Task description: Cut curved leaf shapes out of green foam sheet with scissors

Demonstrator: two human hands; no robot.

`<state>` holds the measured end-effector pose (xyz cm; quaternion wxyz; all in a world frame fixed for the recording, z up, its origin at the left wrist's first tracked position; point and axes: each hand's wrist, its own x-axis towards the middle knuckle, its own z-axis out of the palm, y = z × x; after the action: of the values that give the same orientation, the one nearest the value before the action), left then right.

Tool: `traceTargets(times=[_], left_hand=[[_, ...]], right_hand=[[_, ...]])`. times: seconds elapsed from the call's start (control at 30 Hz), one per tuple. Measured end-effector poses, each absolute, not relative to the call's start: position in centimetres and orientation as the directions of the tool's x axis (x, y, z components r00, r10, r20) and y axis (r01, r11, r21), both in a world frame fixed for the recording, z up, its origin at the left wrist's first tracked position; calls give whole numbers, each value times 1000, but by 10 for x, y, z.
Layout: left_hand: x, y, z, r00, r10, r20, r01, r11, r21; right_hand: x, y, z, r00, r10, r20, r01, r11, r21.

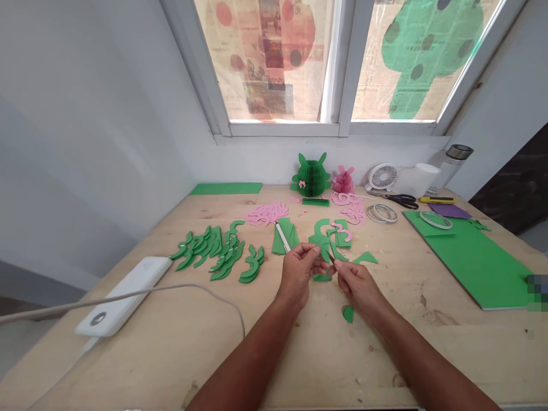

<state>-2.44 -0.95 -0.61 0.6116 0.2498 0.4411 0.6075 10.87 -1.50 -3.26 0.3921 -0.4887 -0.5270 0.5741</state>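
Observation:
My left hand [302, 268] is closed, thumb and fingers pinching a green paper piece [324, 251] above the middle of the table. Close beside it, my right hand [356, 281] is closed on a thin dark tool [331, 259]; its kind is mostly hidden by the fingers. The tool's tip is at the paper's edge. Around the hands lie green paper scraps [365, 258] and a small green offcut [348, 313]. A white pen [282, 237] rests on a green sheet [279, 242] beside my left hand. Pink curved cutouts [341, 232] lie just beyond.
Stacked green scalloped cutouts [252, 264] and a white power bank [124, 297] with a cable occupy the left. Pink cutouts [269, 212], paper figures [313, 177], a fan [382, 177], black scissors [402, 199] and tape rolls [385, 213] stand farther back. A green board [475, 265] lies right.

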Motion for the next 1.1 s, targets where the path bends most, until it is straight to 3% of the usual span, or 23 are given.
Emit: traceTargets(times=[1.1], left_hand=[[-25, -10, -4, -133, 957, -257, -498, 159, 852]], right_hand=[[108, -14, -34, -212, 964, -161, 90, -145, -985]])
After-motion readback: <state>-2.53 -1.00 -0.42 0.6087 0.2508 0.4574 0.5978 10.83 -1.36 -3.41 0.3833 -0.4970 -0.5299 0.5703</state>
